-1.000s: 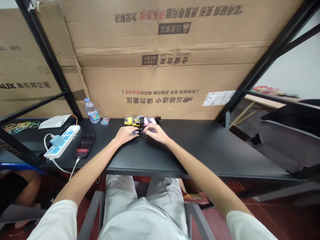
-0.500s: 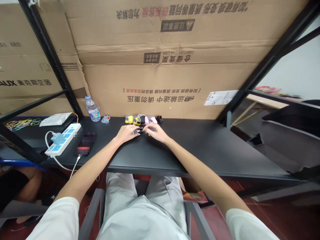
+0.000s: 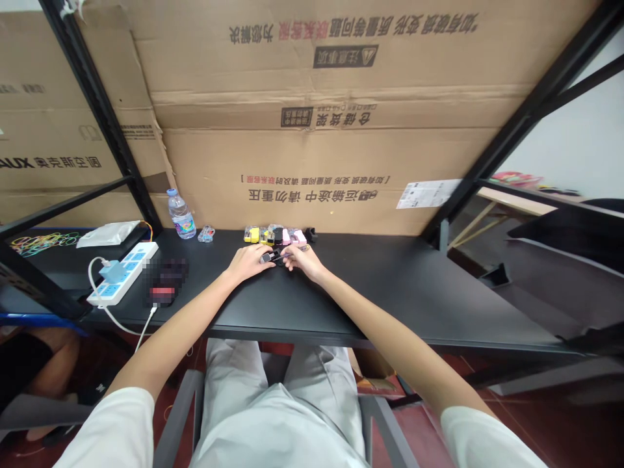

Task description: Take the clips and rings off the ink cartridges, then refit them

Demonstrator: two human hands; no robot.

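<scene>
My left hand [image 3: 247, 261] is closed on a small black-and-grey device [image 3: 267, 258], held low over the dark table near the back. My right hand [image 3: 303, 261] pinches a thin, screwdriver-like tool [image 3: 285, 256]; its shaft points left at the device and its end sticks out above the knuckles. Whether the tip touches the device is too small to tell. Just behind the hands lies a row of small blocky items in clear, yellow [image 3: 252, 234], black and pink [image 3: 297, 236]. A small black piece [image 3: 311, 234] lies at the right end of that row.
A water bottle [image 3: 181, 214] and a small clear packet [image 3: 206, 234] stand left of the row. Further left are a white power strip [image 3: 124, 273] and a cabled, blurred-out device [image 3: 163, 289]. A cardboard sheet [image 3: 312, 156] backs the black table [image 3: 414, 292]; another person's leg shows lower left.
My right hand has turned slightly, so the thin tool's shaft now shows between it and the device. My left hand keeps its hold. The view has tilted slightly upward.
</scene>
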